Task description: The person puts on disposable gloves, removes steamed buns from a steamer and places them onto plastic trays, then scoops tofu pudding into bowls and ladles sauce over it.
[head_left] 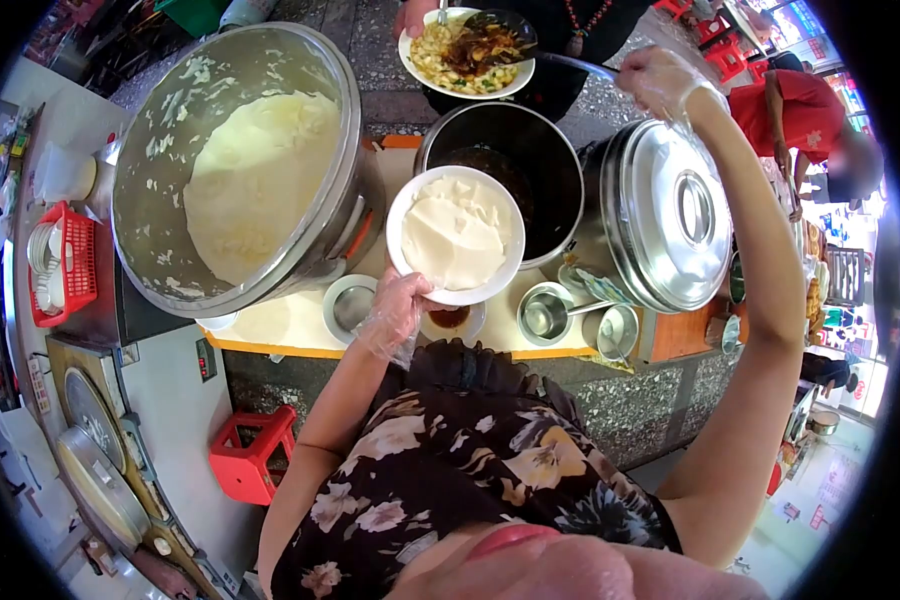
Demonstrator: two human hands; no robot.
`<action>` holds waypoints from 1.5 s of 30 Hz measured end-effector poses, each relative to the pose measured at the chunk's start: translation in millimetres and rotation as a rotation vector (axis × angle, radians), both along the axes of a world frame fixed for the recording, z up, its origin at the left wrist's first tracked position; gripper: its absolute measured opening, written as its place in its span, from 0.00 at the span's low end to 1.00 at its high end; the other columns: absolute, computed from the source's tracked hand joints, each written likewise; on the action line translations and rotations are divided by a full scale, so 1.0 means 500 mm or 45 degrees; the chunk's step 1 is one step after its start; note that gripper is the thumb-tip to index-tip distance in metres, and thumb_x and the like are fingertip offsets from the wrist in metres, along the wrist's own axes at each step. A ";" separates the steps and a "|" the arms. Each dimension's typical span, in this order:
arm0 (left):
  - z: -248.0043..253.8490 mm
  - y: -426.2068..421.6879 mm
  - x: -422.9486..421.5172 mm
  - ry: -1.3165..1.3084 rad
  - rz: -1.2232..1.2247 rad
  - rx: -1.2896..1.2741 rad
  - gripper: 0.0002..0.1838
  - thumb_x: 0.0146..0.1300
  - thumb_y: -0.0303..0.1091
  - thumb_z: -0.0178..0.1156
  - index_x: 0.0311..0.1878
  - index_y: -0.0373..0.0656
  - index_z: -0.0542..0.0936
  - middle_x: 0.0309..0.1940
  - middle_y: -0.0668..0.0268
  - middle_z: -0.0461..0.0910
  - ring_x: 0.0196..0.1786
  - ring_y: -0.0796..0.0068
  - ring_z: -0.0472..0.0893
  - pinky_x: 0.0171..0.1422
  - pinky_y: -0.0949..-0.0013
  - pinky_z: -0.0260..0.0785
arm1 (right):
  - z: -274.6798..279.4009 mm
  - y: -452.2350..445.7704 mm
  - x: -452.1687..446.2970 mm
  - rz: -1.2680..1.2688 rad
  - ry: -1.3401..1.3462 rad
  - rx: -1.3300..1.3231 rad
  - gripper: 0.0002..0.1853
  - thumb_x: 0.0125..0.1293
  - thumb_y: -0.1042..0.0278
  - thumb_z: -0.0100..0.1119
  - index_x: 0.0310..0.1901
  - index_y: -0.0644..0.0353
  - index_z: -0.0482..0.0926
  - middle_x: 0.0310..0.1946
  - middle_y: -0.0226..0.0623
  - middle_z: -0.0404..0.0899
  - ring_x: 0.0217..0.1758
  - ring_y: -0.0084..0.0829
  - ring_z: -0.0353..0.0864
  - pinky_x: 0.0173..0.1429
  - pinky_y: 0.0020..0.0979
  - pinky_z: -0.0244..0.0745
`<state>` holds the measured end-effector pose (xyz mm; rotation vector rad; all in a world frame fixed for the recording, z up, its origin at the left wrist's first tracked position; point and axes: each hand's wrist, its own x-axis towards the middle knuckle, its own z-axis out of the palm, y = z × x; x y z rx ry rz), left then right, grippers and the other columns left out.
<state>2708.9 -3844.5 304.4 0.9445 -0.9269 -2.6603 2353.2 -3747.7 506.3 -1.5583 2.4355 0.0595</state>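
Observation:
My left hand (pixel 398 308), in a thin clear plastic glove, grips the rim of a white bowl (pixel 455 236) filled with smooth, pale tofu pudding. The bowl is above the table and overlaps the front of a deep metal pot (pixel 560 170) with dark liquid inside. My right hand (pixel 660 85), gloved too, is closed around the handle of a ladle (pixel 578 66). The ladle's head is over a second white bowl (pixel 467 84) of pale food with green bits and dark brown topping. Another person's hand (pixel 416 16) holds that bowl at its far left edge.
A large metal vat (pixel 346 90) of white curd stands on the left, and a lidded steel pot (pixel 660 225) on the right. Along the table's front are an empty bowl (pixel 352 308), a saucepan (pixel 545 315) and a cup (pixel 618 330). A red stool (pixel 245 460) stands below left.

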 end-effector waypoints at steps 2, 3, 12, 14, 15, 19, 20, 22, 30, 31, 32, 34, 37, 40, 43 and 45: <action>0.003 -0.001 0.001 0.026 -0.020 0.032 0.38 0.43 0.19 0.44 0.64 0.31 0.50 0.55 0.44 0.64 0.51 0.49 0.75 0.44 0.54 0.79 | 0.010 0.000 0.014 -0.260 0.008 0.019 0.15 0.57 0.60 0.51 0.32 0.66 0.77 0.16 0.37 0.73 0.16 0.26 0.72 0.21 0.29 0.67; 0.001 -0.002 0.001 0.025 -0.022 0.033 0.38 0.43 0.19 0.44 0.64 0.31 0.50 0.55 0.44 0.64 0.51 0.49 0.75 0.44 0.54 0.79 | 0.021 -0.002 0.031 -0.262 0.007 0.019 0.15 0.57 0.60 0.51 0.32 0.66 0.77 0.16 0.37 0.73 0.16 0.26 0.72 0.21 0.29 0.67; -0.004 -0.002 0.000 0.029 -0.041 0.004 0.38 0.43 0.19 0.44 0.63 0.30 0.50 0.55 0.44 0.63 0.52 0.48 0.74 0.44 0.54 0.79 | 0.026 0.004 0.046 -0.509 -0.049 -0.122 0.14 0.57 0.60 0.52 0.33 0.64 0.78 0.15 0.36 0.72 0.12 0.23 0.68 0.18 0.28 0.65; 0.001 -0.004 -0.001 0.043 -0.063 0.002 0.38 0.43 0.19 0.44 0.64 0.31 0.49 0.55 0.44 0.63 0.52 0.48 0.74 0.45 0.53 0.79 | 0.029 0.002 0.057 -0.630 -0.135 -0.124 0.14 0.56 0.61 0.51 0.34 0.63 0.78 0.14 0.35 0.71 0.12 0.24 0.68 0.18 0.28 0.64; 0.006 -0.003 -0.001 0.043 -0.064 0.002 0.38 0.43 0.19 0.44 0.64 0.31 0.49 0.55 0.44 0.63 0.52 0.48 0.74 0.45 0.53 0.79 | 0.027 0.006 0.047 -0.630 -0.135 -0.125 0.14 0.56 0.61 0.51 0.34 0.63 0.78 0.14 0.35 0.71 0.12 0.24 0.68 0.18 0.28 0.64; 0.021 -0.004 -0.003 0.060 -0.060 0.007 0.38 0.44 0.19 0.44 0.64 0.30 0.48 0.56 0.44 0.63 0.53 0.48 0.74 0.45 0.53 0.79 | 0.015 0.008 0.045 -0.505 -0.150 -0.067 0.13 0.56 0.61 0.51 0.34 0.63 0.78 0.16 0.37 0.72 0.14 0.26 0.70 0.21 0.30 0.66; 0.023 -0.004 -0.003 0.043 -0.070 0.013 0.39 0.44 0.19 0.44 0.64 0.30 0.48 0.56 0.44 0.63 0.53 0.49 0.74 0.45 0.53 0.79 | 0.012 0.007 0.055 -0.617 -0.055 -0.147 0.13 0.56 0.61 0.51 0.34 0.63 0.78 0.16 0.39 0.73 0.16 0.30 0.72 0.24 0.32 0.69; 0.025 -0.005 -0.003 0.065 -0.067 0.019 0.39 0.44 0.19 0.44 0.64 0.30 0.48 0.56 0.44 0.63 0.53 0.49 0.74 0.45 0.54 0.79 | -0.010 0.014 0.049 -0.485 0.097 -0.218 0.13 0.56 0.62 0.51 0.34 0.64 0.77 0.19 0.43 0.75 0.20 0.36 0.75 0.29 0.35 0.70; 0.011 -0.005 -0.001 0.086 -0.059 0.008 0.39 0.44 0.20 0.45 0.65 0.31 0.48 0.56 0.45 0.63 0.53 0.50 0.74 0.45 0.54 0.79 | -0.057 0.019 0.091 -0.325 0.555 -0.326 0.10 0.57 0.66 0.51 0.40 0.59 0.72 0.31 0.53 0.77 0.38 0.51 0.77 0.42 0.45 0.73; 0.016 -0.004 -0.002 0.079 -0.050 -0.010 0.39 0.44 0.20 0.45 0.65 0.31 0.48 0.56 0.44 0.63 0.53 0.50 0.74 0.45 0.54 0.79 | -0.059 0.025 0.101 -0.324 0.554 -0.325 0.10 0.57 0.66 0.51 0.40 0.59 0.72 0.31 0.53 0.77 0.38 0.51 0.77 0.42 0.45 0.73; 0.018 -0.004 -0.002 0.072 -0.043 -0.028 0.39 0.43 0.20 0.45 0.65 0.32 0.48 0.56 0.44 0.63 0.53 0.50 0.74 0.45 0.54 0.79 | -0.060 0.031 0.115 -0.207 0.762 -0.331 0.10 0.58 0.66 0.50 0.40 0.59 0.71 0.31 0.52 0.77 0.37 0.51 0.77 0.41 0.46 0.73; 0.016 -0.003 -0.002 0.105 -0.037 -0.006 0.39 0.43 0.20 0.45 0.65 0.32 0.49 0.56 0.45 0.63 0.53 0.51 0.74 0.45 0.54 0.79 | -0.069 0.045 0.129 -0.158 0.950 -0.320 0.09 0.61 0.64 0.49 0.40 0.58 0.70 0.30 0.52 0.76 0.36 0.51 0.77 0.40 0.47 0.72; 0.019 -0.004 0.000 0.094 -0.040 0.020 0.38 0.43 0.20 0.45 0.64 0.32 0.50 0.57 0.47 0.63 0.53 0.53 0.74 0.45 0.55 0.79 | -0.085 0.085 0.135 -0.400 0.562 -0.450 0.11 0.61 0.63 0.49 0.42 0.58 0.71 0.30 0.52 0.77 0.36 0.51 0.77 0.42 0.47 0.71; 0.019 -0.005 -0.001 0.052 0.005 0.048 0.37 0.43 0.20 0.45 0.63 0.31 0.53 0.56 0.49 0.65 0.52 0.55 0.75 0.44 0.56 0.79 | -0.066 0.163 0.176 -0.609 0.244 -0.503 0.15 0.60 0.59 0.52 0.44 0.58 0.76 0.33 0.52 0.78 0.38 0.51 0.77 0.43 0.45 0.70; 0.006 -0.023 0.011 -0.033 -0.021 -0.005 0.35 0.42 0.19 0.45 0.60 0.27 0.57 0.50 0.47 0.69 0.51 0.54 0.75 0.48 0.58 0.79 | -0.088 0.239 0.221 -0.669 0.191 -0.398 0.14 0.60 0.59 0.51 0.43 0.58 0.76 0.31 0.52 0.77 0.37 0.51 0.77 0.42 0.44 0.70; 0.011 -0.033 0.019 0.016 0.046 0.044 0.34 0.42 0.19 0.45 0.59 0.25 0.56 0.50 0.46 0.69 0.52 0.52 0.74 0.50 0.57 0.78 | -0.107 0.225 0.254 -0.639 0.233 -0.086 0.12 0.60 0.63 0.48 0.40 0.58 0.76 0.29 0.49 0.78 0.36 0.50 0.77 0.41 0.44 0.72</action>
